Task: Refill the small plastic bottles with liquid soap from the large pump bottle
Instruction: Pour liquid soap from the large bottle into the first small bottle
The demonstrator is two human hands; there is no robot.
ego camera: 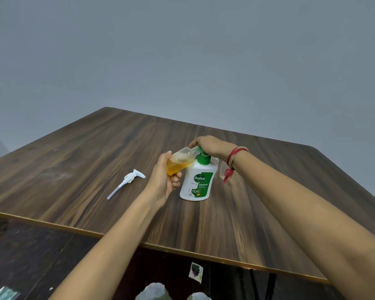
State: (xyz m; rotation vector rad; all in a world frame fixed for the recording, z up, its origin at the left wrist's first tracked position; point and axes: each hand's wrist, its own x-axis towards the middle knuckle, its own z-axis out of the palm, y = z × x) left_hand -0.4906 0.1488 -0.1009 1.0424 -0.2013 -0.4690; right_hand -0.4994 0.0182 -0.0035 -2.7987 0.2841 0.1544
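On the wooden table, my left hand grips a tilted small bottle up against the large pump bottle, right hand curled over its green top.

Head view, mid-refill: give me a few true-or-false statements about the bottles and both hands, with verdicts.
1. The left hand holds the small bottle tilted, its mouth toward the green pump. True.
2. The small bottle is empty. False: amber liquid fills its lower part.
3. The right hand sits curled over the green pump of the Dettol bottle. True.
4. The Dettol bottle lies on its side. False: it stands upright on the table.
5. The loose white pump is screwed onto a bottle. False: it lies on the table, left of the hands.
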